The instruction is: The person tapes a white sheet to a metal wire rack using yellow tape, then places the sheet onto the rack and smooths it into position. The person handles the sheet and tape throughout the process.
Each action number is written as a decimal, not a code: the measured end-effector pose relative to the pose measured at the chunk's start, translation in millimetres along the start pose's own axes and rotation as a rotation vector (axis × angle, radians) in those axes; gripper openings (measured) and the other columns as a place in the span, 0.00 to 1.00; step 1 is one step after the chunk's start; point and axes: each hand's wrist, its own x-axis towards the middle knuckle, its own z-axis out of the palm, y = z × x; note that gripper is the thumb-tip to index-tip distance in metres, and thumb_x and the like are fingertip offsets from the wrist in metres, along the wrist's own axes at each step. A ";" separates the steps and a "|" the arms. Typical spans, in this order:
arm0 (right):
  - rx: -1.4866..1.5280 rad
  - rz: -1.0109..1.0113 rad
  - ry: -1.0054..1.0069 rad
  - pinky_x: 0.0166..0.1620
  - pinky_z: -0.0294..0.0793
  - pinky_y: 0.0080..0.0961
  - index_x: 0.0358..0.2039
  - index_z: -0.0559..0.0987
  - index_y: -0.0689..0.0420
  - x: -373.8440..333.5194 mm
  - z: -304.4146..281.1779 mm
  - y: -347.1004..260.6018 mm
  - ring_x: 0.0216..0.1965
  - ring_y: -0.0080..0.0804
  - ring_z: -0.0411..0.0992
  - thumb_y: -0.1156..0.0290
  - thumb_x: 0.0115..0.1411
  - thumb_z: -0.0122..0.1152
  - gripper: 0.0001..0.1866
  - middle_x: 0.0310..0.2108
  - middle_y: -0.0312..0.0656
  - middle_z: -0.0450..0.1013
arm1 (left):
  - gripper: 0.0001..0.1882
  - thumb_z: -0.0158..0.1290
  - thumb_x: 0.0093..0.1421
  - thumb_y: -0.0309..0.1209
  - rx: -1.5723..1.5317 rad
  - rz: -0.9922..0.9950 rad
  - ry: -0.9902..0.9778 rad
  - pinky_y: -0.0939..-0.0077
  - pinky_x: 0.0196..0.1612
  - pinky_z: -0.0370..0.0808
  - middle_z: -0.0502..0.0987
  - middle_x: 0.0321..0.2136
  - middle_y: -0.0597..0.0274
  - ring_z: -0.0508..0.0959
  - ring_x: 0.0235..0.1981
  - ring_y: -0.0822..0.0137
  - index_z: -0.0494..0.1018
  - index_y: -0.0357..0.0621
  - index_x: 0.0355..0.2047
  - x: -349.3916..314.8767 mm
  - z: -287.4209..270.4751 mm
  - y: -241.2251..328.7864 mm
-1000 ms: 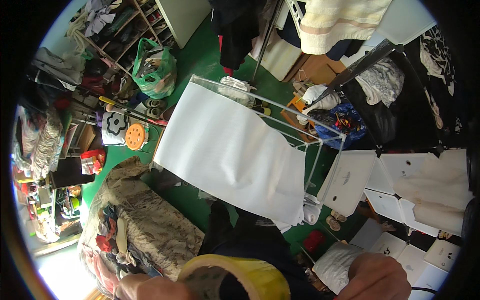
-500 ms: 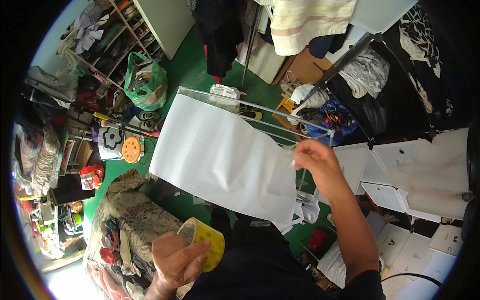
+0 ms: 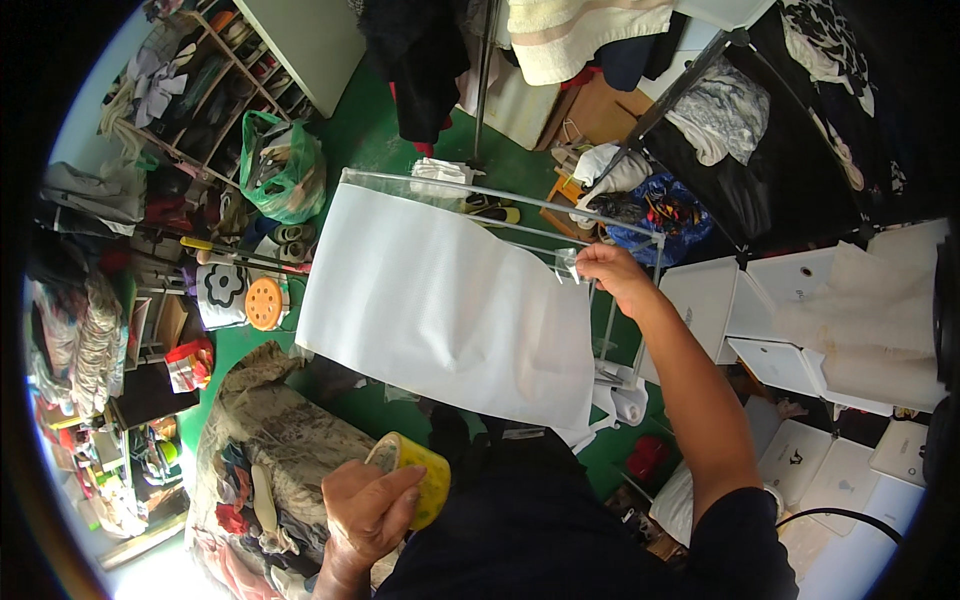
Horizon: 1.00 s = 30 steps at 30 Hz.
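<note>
My left hand (image 3: 368, 508) is closed around a wide roll of yellow tape (image 3: 430, 485), low in the view near my body. A large white sheet (image 3: 440, 300) lies over a grey metal tube frame (image 3: 625, 228); its surface ripples towards the right side. At the sheet's far right corner, my right hand (image 3: 615, 275) pinches a short strip of clear tape (image 3: 567, 266) between thumb and fingers. The strip is beside the sheet's edge and the frame; whether it touches either I cannot tell. Clear film or tape shows along the frame's far left bar.
A green plastic bag (image 3: 283, 168) and an orange-topped stool (image 3: 266, 303) stand on the green floor at left. Clothes lie on a camouflage cloth (image 3: 285, 400) at lower left. White storage cubes (image 3: 765, 300) line the right. A blue bag (image 3: 655, 215) sits beyond the frame.
My right hand has moved slightly up and left at the sheet's corner, and the clear strip in its fingers now shows plainly. The left hand still holds the tape roll.
</note>
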 end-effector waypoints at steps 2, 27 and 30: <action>-0.012 -0.067 -0.007 0.38 0.67 0.20 0.36 0.81 0.55 7.2 -3.4 4.1 0.34 0.17 0.69 0.70 0.62 0.66 0.05 0.33 0.28 0.76 | 0.08 0.61 0.53 0.25 0.020 0.007 -0.017 0.64 0.23 0.66 0.72 0.15 0.62 0.71 0.16 0.59 0.83 0.42 0.35 1.5 -0.2 -0.7; 0.062 -0.073 0.106 0.43 0.71 0.23 0.45 0.81 0.55 45.3 8.1 32.0 0.39 0.22 0.74 0.72 0.56 0.72 0.15 0.36 0.33 0.78 | 0.10 0.62 0.53 0.25 0.041 -0.035 -0.072 0.63 0.23 0.67 0.72 0.15 0.62 0.72 0.16 0.58 0.83 0.43 0.36 -3.5 8.1 -2.9; 0.048 -0.040 0.068 0.47 0.70 0.24 0.46 0.82 0.58 43.4 2.7 30.8 0.41 0.24 0.75 0.69 0.57 0.71 0.17 0.38 0.34 0.79 | 0.11 0.63 0.52 0.25 0.040 -0.024 -0.065 0.63 0.23 0.67 0.71 0.15 0.63 0.72 0.16 0.59 0.83 0.43 0.37 -5.1 8.3 -4.3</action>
